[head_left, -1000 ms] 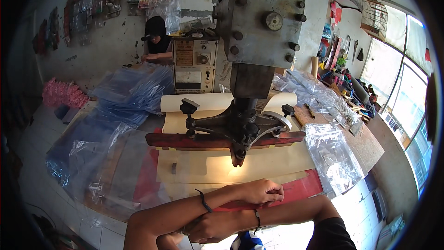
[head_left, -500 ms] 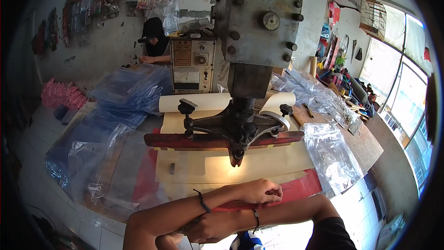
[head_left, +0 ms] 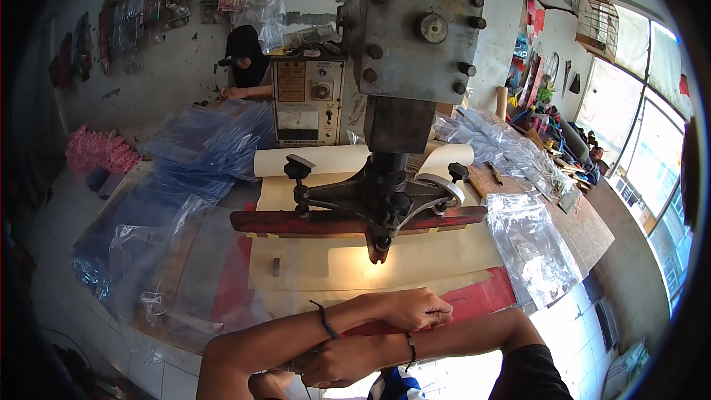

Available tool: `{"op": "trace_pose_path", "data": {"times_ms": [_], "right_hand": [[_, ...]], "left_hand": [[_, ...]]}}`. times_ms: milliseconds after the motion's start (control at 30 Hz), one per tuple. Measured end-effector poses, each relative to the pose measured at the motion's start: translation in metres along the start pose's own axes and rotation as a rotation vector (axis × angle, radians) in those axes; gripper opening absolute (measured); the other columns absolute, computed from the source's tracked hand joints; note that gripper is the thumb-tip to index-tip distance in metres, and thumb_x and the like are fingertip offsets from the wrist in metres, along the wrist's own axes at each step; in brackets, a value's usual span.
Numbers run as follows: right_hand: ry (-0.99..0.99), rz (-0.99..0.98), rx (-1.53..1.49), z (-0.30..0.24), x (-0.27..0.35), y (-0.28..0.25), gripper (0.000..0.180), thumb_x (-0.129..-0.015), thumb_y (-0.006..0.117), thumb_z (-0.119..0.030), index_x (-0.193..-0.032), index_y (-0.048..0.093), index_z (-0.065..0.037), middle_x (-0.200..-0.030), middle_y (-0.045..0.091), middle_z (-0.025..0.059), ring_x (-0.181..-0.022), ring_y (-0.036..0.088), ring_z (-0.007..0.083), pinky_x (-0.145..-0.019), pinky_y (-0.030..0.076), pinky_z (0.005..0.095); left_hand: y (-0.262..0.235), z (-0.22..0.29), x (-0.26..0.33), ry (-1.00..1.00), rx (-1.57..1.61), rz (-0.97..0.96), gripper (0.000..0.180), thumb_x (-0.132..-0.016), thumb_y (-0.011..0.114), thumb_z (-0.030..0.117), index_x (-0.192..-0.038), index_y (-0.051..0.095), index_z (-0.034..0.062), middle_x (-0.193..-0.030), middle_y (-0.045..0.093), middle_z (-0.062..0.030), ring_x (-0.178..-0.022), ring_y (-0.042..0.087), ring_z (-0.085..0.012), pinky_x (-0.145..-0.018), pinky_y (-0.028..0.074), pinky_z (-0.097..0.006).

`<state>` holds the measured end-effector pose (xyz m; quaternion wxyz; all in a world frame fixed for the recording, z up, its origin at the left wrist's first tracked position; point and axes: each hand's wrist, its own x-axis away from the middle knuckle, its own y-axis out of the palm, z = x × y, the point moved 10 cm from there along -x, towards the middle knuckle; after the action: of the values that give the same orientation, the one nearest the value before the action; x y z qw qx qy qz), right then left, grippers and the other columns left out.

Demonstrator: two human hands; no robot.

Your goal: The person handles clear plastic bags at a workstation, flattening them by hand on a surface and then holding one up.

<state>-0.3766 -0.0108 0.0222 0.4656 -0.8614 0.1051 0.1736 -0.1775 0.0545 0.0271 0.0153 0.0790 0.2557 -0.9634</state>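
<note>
My forearms cross at the table's near edge. My left hand [head_left: 420, 308] rests as a loose fist over the red sheet [head_left: 481, 292], with nothing visible in it. Under my left forearm, my right hand [head_left: 333, 362] is curled closed; the inside of its fingers is hidden. Beyond the hands, a press machine [head_left: 418, 30] carries a long reddish bar [head_left: 318, 222] above a cream sheet [head_left: 333, 274] lit by a warm lamp glow. A small dark block [head_left: 276, 267] lies on that sheet, left of the bar's middle.
Blue-tinted clear plastic sheets [head_left: 200, 141] are heaped at left; a clear plastic stack [head_left: 529, 244] lies at right. A control box [head_left: 307, 100] stands behind the press. Another person [head_left: 244, 59] is at the back left. A cream roll [head_left: 311, 161] lies behind the bar.
My left hand's fingers have curled in slightly. The whole view has shifted a little; both forearms stay crossed in the same place.
</note>
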Motion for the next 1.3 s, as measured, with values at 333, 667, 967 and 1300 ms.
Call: {"op": "trace_pose_path", "data": {"times_ms": [333,667,967,1300], "right_hand": [[0.019,-0.014,0.007,0.001,-0.001,0.001,0.018,-0.078,0.064,-0.003,-0.071,0.047,-0.002,-0.074,0.052,0.0105,-0.073,0.057,0.0292,-0.062,0.045,0.0426],[0.022,0.004,-0.017,-0.005,-0.004,-0.008,0.017,-0.08,0.063,-0.002,-0.072,0.048,-0.002,-0.072,0.052,0.0112,-0.07,0.057,0.03,-0.06,0.044,0.0426],[0.022,-0.004,-0.051,0.001,-0.002,-0.004,0.014,-0.081,0.063,-0.003,-0.076,0.05,-0.001,-0.072,0.053,0.0122,-0.07,0.058,0.0307,-0.06,0.045,0.0426],[0.013,0.01,-0.04,0.002,0.001,-0.002,0.013,-0.082,0.063,-0.004,-0.079,0.051,0.0,-0.074,0.055,0.0127,-0.07,0.059,0.0314,-0.06,0.046,0.0432]], "left_hand": [[0.004,0.002,0.002,-0.025,-0.015,-0.054,0.037,-0.101,0.054,0.03,-0.082,0.061,-0.0011,-0.067,0.06,-0.0114,-0.062,0.052,-0.0215,-0.064,0.044,-0.039],[0.013,-0.027,0.004,-0.235,0.129,-0.142,0.058,-0.097,0.056,0.054,-0.074,0.063,0.0007,-0.057,0.048,0.0001,-0.055,0.045,-0.0095,-0.054,0.04,-0.032],[0.001,-0.01,0.003,-0.109,0.046,-0.02,0.056,-0.101,0.053,0.046,-0.064,0.048,0.0038,-0.056,0.04,0.0003,-0.055,0.038,-0.0101,-0.054,0.035,-0.033],[-0.002,-0.011,0.001,-0.086,0.041,0.048,0.037,-0.098,0.06,0.032,-0.078,0.056,0.0018,-0.062,0.052,-0.0066,-0.058,0.048,-0.0151,-0.057,0.04,-0.036]]}}
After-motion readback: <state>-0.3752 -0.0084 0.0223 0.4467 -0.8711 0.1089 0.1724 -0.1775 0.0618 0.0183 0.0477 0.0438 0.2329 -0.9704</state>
